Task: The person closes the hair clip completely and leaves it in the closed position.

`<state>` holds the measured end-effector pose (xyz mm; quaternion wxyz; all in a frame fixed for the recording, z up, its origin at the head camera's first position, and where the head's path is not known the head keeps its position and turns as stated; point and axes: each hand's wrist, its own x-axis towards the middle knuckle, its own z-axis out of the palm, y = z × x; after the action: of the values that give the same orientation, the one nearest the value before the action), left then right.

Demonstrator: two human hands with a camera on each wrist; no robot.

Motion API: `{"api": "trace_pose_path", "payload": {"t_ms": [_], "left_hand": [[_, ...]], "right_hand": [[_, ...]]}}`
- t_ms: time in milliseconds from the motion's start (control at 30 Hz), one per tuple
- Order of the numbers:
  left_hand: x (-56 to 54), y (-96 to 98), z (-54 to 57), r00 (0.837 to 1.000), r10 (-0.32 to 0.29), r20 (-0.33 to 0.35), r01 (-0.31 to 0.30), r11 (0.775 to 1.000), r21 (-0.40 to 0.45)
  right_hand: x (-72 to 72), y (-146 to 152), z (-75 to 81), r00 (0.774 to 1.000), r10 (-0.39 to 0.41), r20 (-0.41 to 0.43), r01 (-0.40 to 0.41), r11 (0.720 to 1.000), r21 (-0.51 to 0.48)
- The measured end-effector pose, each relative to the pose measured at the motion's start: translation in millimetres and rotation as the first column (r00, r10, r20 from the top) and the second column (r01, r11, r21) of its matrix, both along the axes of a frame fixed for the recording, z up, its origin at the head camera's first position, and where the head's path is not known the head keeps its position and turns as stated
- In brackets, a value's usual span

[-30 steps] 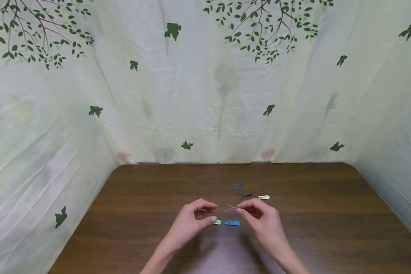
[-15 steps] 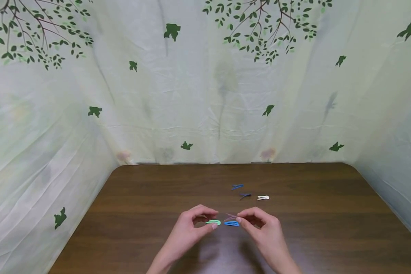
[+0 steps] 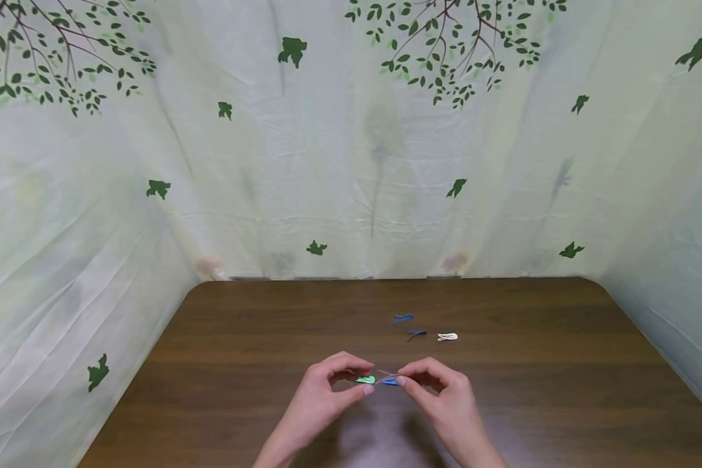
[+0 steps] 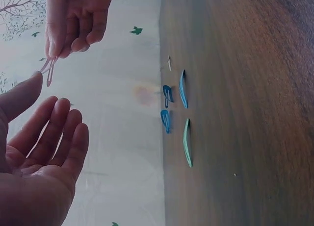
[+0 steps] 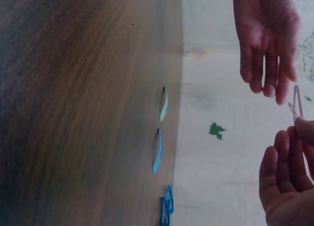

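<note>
A thin pinkish snap hair clip (image 4: pixel 51 71) is pinched between the thumb and fingers of my right hand (image 3: pixel 441 396), its two arms spread apart. My left hand (image 3: pixel 327 393) faces it, fingers extended and thumb held away from them, nothing gripped. In the left wrist view the left thumb's tip lies right by the clip's arm. Below the hands, a green hair clip (image 3: pixel 366 379) and a bright blue hair clip (image 4: pixel 183 88) rest side by side on the table. In the head view the right fingers and the pinkish clip partly cover the blue one.
Farther back on the brown wooden table (image 3: pixel 257 338) lie a blue clip (image 3: pixel 403 318), a dark blue clip (image 3: pixel 418 334) and a white clip (image 3: pixel 447 337). A pale curtain (image 3: pixel 327 162) printed with leaves rises behind the table's far edge and along both sides.
My right hand has lowered toward me with the pinkish clip, then shifted slightly left. The left hand has come down a little and stays extended. The clips on the table have not moved.
</note>
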<state>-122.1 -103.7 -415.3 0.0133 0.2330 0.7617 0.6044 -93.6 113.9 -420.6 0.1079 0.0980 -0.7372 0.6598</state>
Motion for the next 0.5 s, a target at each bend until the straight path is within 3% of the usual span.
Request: {"api": "trace_pose_path", "payload": {"t_ms": [333, 500], "left_hand": [[6.8, 5.7, 4.0, 0.992, 0.028, -0.120, -0.039, 0.996, -0.086], [9.4, 8.9, 2.9, 0.992, 0.055, -0.114, -0.062, 0.996, -0.058]], "right_hand": [[0.4, -3.6, -2.2, 0.996, -0.001, -0.088, 0.004, 0.999, 0.036], [-0.2, -4.6, -4.0, 0.993, 0.005, -0.114, -0.002, 0.999, 0.033]]}}
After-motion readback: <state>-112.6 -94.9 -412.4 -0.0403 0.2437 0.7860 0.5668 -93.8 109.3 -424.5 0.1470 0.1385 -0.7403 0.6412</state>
